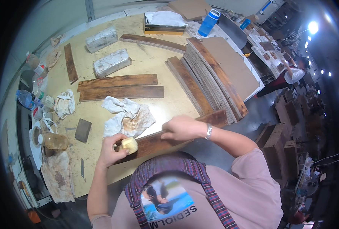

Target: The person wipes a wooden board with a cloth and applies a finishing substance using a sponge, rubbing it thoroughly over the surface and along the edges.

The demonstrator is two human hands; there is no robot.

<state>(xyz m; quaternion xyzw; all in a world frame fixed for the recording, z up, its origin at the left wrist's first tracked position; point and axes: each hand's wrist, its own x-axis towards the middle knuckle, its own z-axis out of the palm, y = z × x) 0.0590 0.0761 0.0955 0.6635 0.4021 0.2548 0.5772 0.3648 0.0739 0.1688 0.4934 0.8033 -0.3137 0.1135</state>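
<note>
A dark brown wooden plank (150,145) lies slantwise along the table's near edge, close to my body. My right hand (184,128), with a bracelet at the wrist, is closed over its upper edge near the middle. Toward the plank's left end, my left hand (114,149) pinches a pale yellow sponge-like block (129,145) against the wood. Just beyond the hands lies a crumpled white rag (127,116) with brown stains. Two more brown planks (121,92) rest side by side behind the rag.
At right, a stack of planks (215,76) stands beside brown cardboard (230,61). Two whitish wrapped blocks (112,63) sit farther back. Bottles, including a jar of amber liquid (55,141), line the left edge. A blue bottle (209,23) stands far back. Another person (291,74) works at right.
</note>
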